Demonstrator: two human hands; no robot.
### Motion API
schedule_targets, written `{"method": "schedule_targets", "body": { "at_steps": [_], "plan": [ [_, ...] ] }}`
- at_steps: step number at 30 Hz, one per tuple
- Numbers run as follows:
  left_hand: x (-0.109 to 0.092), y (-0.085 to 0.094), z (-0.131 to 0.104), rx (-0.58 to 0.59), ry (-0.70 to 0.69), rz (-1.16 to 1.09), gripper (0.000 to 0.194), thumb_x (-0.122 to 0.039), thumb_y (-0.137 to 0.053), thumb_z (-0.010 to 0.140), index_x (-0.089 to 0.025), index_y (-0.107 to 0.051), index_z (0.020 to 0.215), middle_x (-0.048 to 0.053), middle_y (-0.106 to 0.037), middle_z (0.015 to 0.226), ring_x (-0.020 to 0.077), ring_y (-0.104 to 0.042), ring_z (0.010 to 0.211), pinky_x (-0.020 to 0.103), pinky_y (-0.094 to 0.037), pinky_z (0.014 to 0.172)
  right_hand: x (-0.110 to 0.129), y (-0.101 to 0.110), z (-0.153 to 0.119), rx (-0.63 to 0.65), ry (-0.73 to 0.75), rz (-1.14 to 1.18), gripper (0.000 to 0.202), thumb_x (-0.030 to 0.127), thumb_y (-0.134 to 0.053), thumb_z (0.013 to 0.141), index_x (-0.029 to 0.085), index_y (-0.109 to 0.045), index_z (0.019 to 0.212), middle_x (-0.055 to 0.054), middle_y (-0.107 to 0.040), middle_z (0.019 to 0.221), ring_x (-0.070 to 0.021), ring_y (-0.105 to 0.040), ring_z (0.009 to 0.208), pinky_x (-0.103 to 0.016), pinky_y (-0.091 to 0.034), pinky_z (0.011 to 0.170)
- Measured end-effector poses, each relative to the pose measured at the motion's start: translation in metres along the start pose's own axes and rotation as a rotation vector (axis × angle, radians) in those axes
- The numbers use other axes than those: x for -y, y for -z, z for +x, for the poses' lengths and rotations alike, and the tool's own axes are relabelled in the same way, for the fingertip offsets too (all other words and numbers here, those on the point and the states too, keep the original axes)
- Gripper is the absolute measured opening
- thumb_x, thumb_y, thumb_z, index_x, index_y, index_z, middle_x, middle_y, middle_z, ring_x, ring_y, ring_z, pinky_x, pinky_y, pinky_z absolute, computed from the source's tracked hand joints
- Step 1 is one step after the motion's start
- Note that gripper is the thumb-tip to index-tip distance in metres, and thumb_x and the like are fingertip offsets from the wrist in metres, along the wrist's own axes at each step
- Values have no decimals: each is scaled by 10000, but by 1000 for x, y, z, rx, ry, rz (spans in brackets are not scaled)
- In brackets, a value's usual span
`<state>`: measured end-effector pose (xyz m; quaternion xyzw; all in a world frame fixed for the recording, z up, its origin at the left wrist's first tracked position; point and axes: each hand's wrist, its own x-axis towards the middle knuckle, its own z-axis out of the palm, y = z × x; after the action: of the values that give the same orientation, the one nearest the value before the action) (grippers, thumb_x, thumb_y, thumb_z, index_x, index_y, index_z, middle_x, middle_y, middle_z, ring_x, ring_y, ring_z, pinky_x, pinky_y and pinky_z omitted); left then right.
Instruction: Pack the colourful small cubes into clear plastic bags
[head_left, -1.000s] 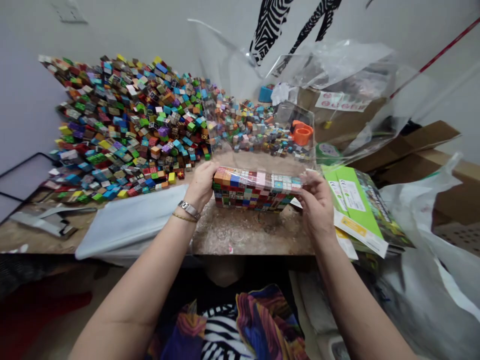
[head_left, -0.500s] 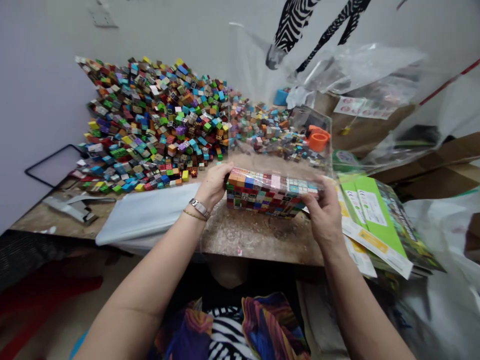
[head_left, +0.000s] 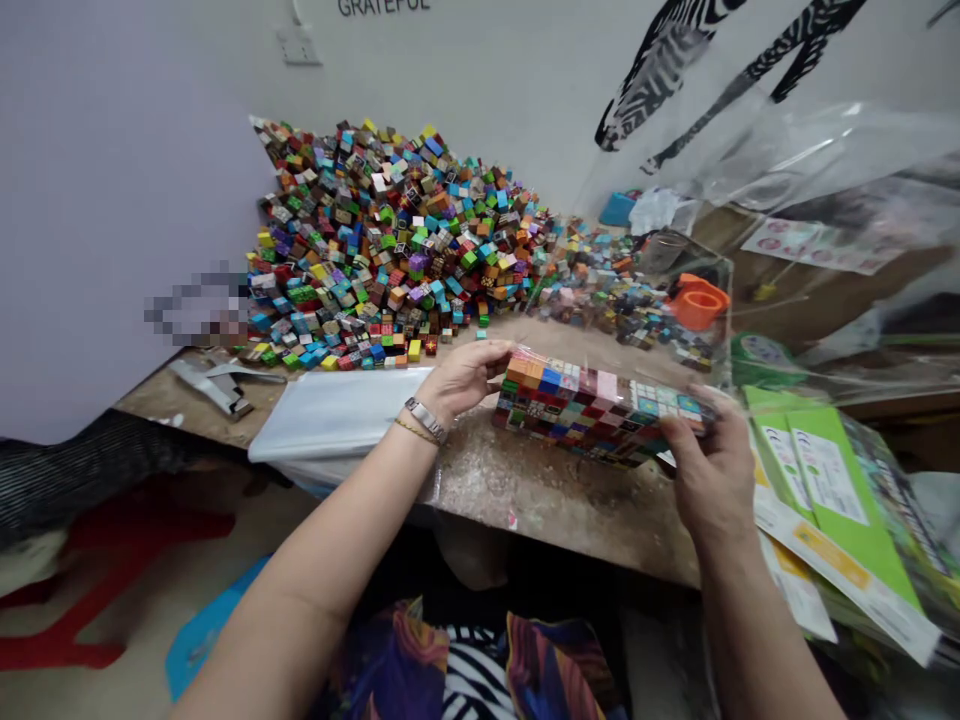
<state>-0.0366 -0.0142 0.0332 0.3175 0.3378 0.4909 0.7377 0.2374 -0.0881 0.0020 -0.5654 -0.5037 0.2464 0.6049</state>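
A rectangular block of small, many-coloured printed cubes (head_left: 570, 405) sits in a clear plastic bag (head_left: 660, 150) just over the table, tilted down toward the right. The bag's loose film rises behind it. My right hand (head_left: 709, 460) is closed on the block's right end, thumb on the near side. At the upper left corner my left hand (head_left: 469, 380) has its fingers curled against the plastic. Part of its grip is hidden. A stack of flat clear bags (head_left: 337, 415) lies beside my left forearm.
A large heap of loose cubes (head_left: 390, 250) rises against the wall. An orange tape ring (head_left: 697, 302) and green tape roll (head_left: 769, 360) are behind the block. Green packages (head_left: 832, 470) lie to the right. A metal tool (head_left: 214, 385) is at left. The table edge (head_left: 570, 540) runs close by.
The view has turned left. The block has tilted, its right end now lower and nearer. My left fingers have shifted from the block's end to its upper corner; my right hand keeps hold.
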Motion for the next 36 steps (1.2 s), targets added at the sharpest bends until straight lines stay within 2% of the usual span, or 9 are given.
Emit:
{"method": "schedule_targets", "body": {
  "at_steps": [5,11,17,22,24,27,31,36],
  "plan": [
    [2,0,0,-8,4,-50,90,-208,-778,672,-173,-696,676,6,-695,725,146,-595,715,304,-409,731,-5,0,1,14,-2,0,526,546,-749,745,329,-587,1195,-17,-606,1096,-191,-593,851,-422,-503,889],
    [1,2,-1,4,11,-70,98,-214,-789,681,-186,-744,763,17,-721,793,158,-609,771,306,-413,765,-5,-3,2,-11,23,13,487,515,-761,747,310,-618,1164,-18,-621,1089,-175,-589,838,-351,-506,813],
    [0,1,-3,47,-33,-70,120,-214,-811,671,-180,-738,760,10,-704,787,155,-604,789,300,-421,780,-9,-2,1,1,-67,39,526,513,-775,746,336,-602,1210,1,-628,1116,-168,-608,856,-337,-519,798],
    [0,-1,-2,13,-40,-49,58,-197,-784,706,-179,-734,729,18,-707,773,170,-613,808,314,-429,799,-10,-2,2,-5,-36,40,505,513,-771,751,329,-614,1195,2,-637,1035,-172,-608,850,-342,-516,804],
    [0,-2,-2,22,-40,-34,45,-189,-776,717,-172,-746,746,22,-713,780,164,-614,799,309,-432,801,-10,-2,2,-9,-8,23,490,519,-768,750,321,-622,1174,-8,-635,1066,-177,-605,858,-364,-510,835],
    [-1,-3,-2,58,-51,-30,69,-182,-788,715,-166,-758,774,18,-717,794,148,-615,788,288,-428,798,-10,-1,3,-11,7,11,483,520,-768,745,317,-626,1160,-14,-618,1138,-173,-599,870,-387,-495,882],
    [-1,1,0,101,-49,-45,118,-209,-818,698,-160,-763,791,5,-714,779,131,-609,767,268,-422,780,-14,-1,5,-3,-24,25,534,524,-784,722,302,-626,1181,-6,-624,1083,-164,-596,813,-378,-498,826],
    [7,6,9,121,-70,-46,193,-250,-858,677,-155,-776,824,26,-737,836,136,-628,809,258,-408,763,-16,-1,7,-9,48,23,508,525,-782,729,298,-647,1163,-10,-632,1084,-171,-595,843,-382,-485,833]
  ]
}}
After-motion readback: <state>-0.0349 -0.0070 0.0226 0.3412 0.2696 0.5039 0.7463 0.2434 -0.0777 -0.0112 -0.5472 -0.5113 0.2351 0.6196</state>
